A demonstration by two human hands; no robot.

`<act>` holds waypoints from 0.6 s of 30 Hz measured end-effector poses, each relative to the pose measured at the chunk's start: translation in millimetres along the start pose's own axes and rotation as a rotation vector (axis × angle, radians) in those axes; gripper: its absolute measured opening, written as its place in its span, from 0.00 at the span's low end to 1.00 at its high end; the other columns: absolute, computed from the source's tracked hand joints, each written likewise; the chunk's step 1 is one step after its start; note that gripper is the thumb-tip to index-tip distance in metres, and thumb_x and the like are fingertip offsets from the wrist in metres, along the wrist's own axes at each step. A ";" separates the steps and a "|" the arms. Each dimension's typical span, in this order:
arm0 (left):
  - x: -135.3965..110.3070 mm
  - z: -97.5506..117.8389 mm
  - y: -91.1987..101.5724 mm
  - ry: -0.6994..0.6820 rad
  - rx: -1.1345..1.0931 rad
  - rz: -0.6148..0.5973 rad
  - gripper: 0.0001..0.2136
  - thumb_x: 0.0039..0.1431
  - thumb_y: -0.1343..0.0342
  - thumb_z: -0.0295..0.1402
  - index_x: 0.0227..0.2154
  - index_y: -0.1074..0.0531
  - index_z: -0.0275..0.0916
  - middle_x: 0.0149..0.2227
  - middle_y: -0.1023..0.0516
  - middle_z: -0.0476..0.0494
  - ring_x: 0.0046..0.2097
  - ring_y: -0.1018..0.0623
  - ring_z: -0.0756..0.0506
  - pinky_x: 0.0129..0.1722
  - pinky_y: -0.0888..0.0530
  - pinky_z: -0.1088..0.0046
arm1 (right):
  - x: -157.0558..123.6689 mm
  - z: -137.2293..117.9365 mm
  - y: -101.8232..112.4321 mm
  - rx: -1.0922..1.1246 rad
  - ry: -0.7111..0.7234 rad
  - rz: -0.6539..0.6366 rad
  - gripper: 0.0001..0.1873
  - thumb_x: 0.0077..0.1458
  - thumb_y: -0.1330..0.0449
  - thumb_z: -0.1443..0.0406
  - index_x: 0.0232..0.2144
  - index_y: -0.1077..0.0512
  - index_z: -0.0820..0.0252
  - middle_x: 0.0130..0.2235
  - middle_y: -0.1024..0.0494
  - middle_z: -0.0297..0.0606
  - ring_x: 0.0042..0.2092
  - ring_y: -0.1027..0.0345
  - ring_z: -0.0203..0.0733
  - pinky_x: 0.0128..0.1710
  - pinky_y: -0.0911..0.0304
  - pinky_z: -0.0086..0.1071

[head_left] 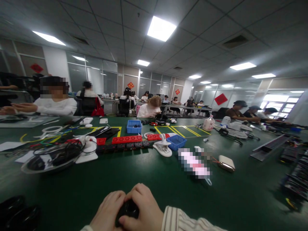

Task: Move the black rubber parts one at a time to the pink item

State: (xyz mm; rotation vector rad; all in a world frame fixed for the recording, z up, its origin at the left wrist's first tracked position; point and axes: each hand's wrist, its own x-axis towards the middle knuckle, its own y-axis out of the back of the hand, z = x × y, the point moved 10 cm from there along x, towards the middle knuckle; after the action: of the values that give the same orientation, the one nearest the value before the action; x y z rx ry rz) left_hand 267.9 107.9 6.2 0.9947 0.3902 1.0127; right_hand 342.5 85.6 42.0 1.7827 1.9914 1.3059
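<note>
At the near edge of the green table, my left hand [108, 208] and my right hand [143, 205] are closed together around a glossy black rounded object [130, 209]. The fingers cover most of it, so its kind does not show. My right thumb presses along its near side, and the fingertips of both hands meet over its top. A striped sleeve covers my right wrist. Glossy black rounded items [20, 213] lie at the lower left, apart from my hands.
Ahead are a row of red and black sockets [127, 139], a white clip stand [163, 148], and blue bins [176, 141] [134, 126]. A clear tray [51, 157] with dark contents lies left. A cream-coloured device [226, 163] and a metal channel [269, 147] are right. Several people sit beyond.
</note>
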 end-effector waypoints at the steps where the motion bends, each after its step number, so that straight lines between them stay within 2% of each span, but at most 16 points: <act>1: -0.8 1.7 1.3 -0.009 -0.013 0.010 0.15 0.36 0.48 0.28 0.33 0.31 0.39 0.39 0.29 0.41 0.45 0.30 0.40 0.49 0.34 0.62 | -0.4 -6.4 -0.1 0.028 0.067 -0.027 0.17 0.38 0.37 0.63 0.35 0.30 0.58 0.35 0.31 0.37 0.39 0.38 0.42 0.41 0.41 0.36; 4: -3.3 4.7 3.3 -0.024 -0.034 0.051 0.13 0.38 0.48 0.28 0.32 0.30 0.38 0.38 0.29 0.41 0.44 0.29 0.40 0.50 0.34 0.59 | -4.3 -30.2 2.1 0.134 0.278 -0.106 0.20 0.39 0.47 0.68 0.39 0.32 0.58 0.37 0.29 0.38 0.41 0.37 0.42 0.44 0.42 0.36; 6: -4.8 4.0 2.7 -0.029 -0.034 0.076 0.15 0.37 0.47 0.29 0.34 0.30 0.39 0.39 0.28 0.42 0.45 0.29 0.39 0.52 0.36 0.56 | -5.5 -38.0 5.1 0.186 0.307 -0.131 0.22 0.39 0.49 0.69 0.41 0.33 0.59 0.40 0.29 0.40 0.44 0.37 0.42 0.47 0.43 0.37; 10: -6.8 3.0 3.4 -0.047 -0.020 0.101 0.23 0.37 0.47 0.27 0.43 0.32 0.42 0.46 0.29 0.41 0.50 0.31 0.38 0.56 0.41 0.53 | -3.1 -28.5 13.0 0.203 0.112 -0.063 0.24 0.40 0.44 0.67 0.44 0.36 0.60 0.46 0.34 0.43 0.49 0.41 0.45 0.51 0.45 0.39; 12: -6.1 6.8 1.1 -0.067 -0.024 0.041 0.21 0.39 0.47 0.28 0.42 0.32 0.42 0.45 0.29 0.42 0.49 0.31 0.39 0.56 0.41 0.53 | -3.5 -19.0 14.6 0.180 0.000 -0.025 0.22 0.41 0.40 0.65 0.42 0.36 0.61 0.45 0.35 0.43 0.48 0.42 0.45 0.50 0.45 0.41; 14: -4.8 9.0 1.5 -0.053 -0.032 -0.008 0.15 0.41 0.48 0.29 0.36 0.31 0.42 0.43 0.28 0.43 0.47 0.31 0.40 0.55 0.41 0.53 | -4.0 -11.1 14.0 0.144 -0.073 -0.007 0.20 0.41 0.37 0.63 0.38 0.36 0.61 0.41 0.35 0.41 0.45 0.41 0.45 0.47 0.43 0.41; 18: -2.7 11.7 6.8 -0.028 -0.052 -0.028 0.15 0.41 0.47 0.30 0.36 0.31 0.39 0.40 0.29 0.43 0.46 0.31 0.41 0.54 0.41 0.54 | -2.2 -4.7 10.3 0.086 -0.091 -0.012 0.15 0.41 0.37 0.65 0.32 0.36 0.60 0.36 0.34 0.37 0.40 0.41 0.43 0.42 0.43 0.39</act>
State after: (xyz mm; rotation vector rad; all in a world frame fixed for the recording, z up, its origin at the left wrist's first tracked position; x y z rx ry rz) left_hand 270.9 100.8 17.7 0.9540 0.3520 0.9781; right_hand 347.6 80.5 51.0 1.8295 2.0342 1.1299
